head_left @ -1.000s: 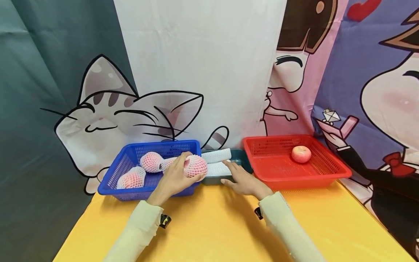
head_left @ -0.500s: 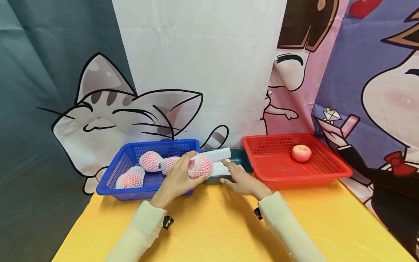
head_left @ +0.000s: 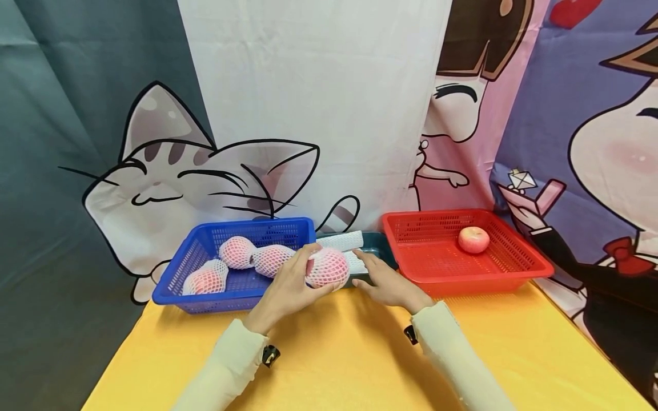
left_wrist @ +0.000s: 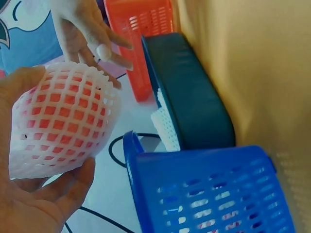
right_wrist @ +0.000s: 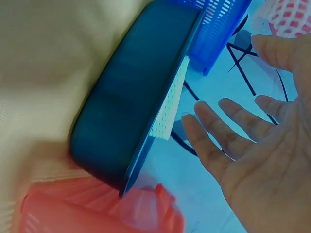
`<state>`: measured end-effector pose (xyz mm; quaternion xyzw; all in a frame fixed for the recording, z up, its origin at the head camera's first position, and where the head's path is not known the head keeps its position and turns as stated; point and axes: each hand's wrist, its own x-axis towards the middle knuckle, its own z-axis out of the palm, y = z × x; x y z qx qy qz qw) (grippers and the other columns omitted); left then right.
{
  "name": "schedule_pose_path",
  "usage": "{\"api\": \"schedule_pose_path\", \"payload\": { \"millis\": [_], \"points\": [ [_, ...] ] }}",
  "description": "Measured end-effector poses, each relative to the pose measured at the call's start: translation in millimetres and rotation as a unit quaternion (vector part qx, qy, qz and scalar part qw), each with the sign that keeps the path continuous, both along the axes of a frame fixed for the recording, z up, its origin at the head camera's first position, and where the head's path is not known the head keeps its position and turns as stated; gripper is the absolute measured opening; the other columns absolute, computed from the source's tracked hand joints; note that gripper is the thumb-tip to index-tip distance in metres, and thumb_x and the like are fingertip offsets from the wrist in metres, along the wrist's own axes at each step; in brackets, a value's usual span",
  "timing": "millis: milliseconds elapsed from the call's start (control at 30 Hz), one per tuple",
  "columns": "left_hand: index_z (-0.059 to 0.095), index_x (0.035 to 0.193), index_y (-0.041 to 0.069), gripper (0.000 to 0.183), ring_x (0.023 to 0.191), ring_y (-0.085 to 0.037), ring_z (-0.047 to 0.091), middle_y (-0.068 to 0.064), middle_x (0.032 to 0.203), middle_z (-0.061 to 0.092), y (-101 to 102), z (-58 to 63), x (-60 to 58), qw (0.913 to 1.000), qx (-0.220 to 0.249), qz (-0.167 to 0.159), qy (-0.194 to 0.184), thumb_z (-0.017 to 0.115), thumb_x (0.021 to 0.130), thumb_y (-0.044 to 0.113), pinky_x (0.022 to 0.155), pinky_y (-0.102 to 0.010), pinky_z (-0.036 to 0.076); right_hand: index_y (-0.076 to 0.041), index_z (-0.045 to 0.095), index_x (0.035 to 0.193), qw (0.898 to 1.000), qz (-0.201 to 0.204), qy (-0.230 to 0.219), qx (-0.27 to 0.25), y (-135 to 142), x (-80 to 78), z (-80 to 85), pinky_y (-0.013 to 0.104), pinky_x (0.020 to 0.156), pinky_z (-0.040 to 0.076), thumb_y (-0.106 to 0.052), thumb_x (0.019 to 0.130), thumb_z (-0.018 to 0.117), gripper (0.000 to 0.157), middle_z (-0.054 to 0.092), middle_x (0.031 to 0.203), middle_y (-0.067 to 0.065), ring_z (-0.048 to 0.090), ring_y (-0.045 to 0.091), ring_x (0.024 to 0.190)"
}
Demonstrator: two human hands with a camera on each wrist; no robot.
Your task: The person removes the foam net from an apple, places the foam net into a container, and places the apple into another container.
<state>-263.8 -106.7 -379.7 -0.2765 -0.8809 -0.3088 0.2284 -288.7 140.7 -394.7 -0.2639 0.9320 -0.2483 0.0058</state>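
Observation:
My left hand (head_left: 294, 285) grips an apple in a white foam net (head_left: 327, 267), held in front of the dark green tray (head_left: 381, 249). In the left wrist view the netted apple (left_wrist: 65, 121) sits between thumb and fingers, its red skin showing through the mesh. To its right, my right hand (head_left: 386, 283) is open with fingers spread, holding nothing. The right wrist view shows its palm and separated fingers (right_wrist: 209, 150). White foam net sleeves (head_left: 340, 241) lie in the green tray behind both hands.
At left, a blue basket (head_left: 177, 285) holds several netted apples (head_left: 205, 278). A red basket (head_left: 426, 279) with one bare apple (head_left: 473, 240) stands at right. Yellow cloth (head_left: 329, 354) covers the table, and a printed cartoon curtain (head_left: 329, 114) hangs behind.
My left hand has carried the netted apple rightward from the blue basket's edge to in front of the green tray, closer to my right hand. The right hand has barely moved.

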Motion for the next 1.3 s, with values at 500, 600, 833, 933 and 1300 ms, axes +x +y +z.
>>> {"api": "schedule_pose_path", "payload": {
  "millis": [500,600,833,933,1300],
  "points": [
    [0.053,0.14,0.023,0.076,0.094,-0.017,0.064,-0.006,0.131,0.055,11,-25.7,12.6,0.9986,-0.021,-0.048,-0.001,0.088,0.073,0.033,0.081,-0.031,0.057,-0.002,0.027,0.154,1.0,-0.002,0.031,-0.005,15,1.4,-10.6,0.055,0.117,0.032,-0.023,0.101,0.056,0.064,0.037,0.155,0.022,0.038,0.039,0.143],
    [0.057,0.136,0.025,0.07,0.105,-0.021,0.065,-0.007,0.13,0.055,14,-31.1,16.9,0.998,-0.024,-0.057,0.006,0.087,0.074,0.034,0.088,-0.037,0.058,-0.003,0.027,0.154,0.999,-0.001,0.035,-0.009,18,1.9,-12.8,0.055,0.117,0.033,-0.022,0.101,0.056,0.064,0.038,0.154,0.021,0.039,0.039,0.142],
    [0.057,0.134,0.025,0.065,0.111,-0.018,0.062,-0.003,0.13,0.055,21,-48.3,23.5,0.9957,-0.051,-0.074,-0.022,0.084,0.076,0.041,0.092,-0.038,0.056,-0.006,0.028,0.155,1.0,-0.012,0.023,-0.004,22,3.8,-15.8,0.056,0.116,0.034,-0.024,0.101,0.056,0.064,0.039,0.153,0.021,0.039,0.039,0.142],
    [0.057,0.132,0.027,0.063,0.112,-0.015,0.06,0.0,0.131,0.055,22,-55.1,25.5,0.9949,-0.056,-0.073,-0.04,0.083,0.077,0.044,0.093,-0.037,0.055,-0.006,0.029,0.154,1.0,-0.013,0.018,-0.005,23,5.0,-17.1,0.057,0.115,0.034,-0.025,0.1,0.056,0.063,0.037,0.154,0.021,0.039,0.04,0.142],
    [0.058,0.132,0.023,0.064,0.114,-0.012,0.058,0.002,0.129,0.06,21,-69.0,29.2,0.992,-0.072,-0.072,-0.075,0.079,0.078,0.051,0.096,-0.038,0.053,-0.006,0.038,0.15,1.0,-0.008,0.021,0.003,26,9.4,-22.2,0.054,0.113,0.04,-0.027,0.1,0.057,0.057,0.045,0.148,0.016,0.047,0.036,0.135]
  ]
}}
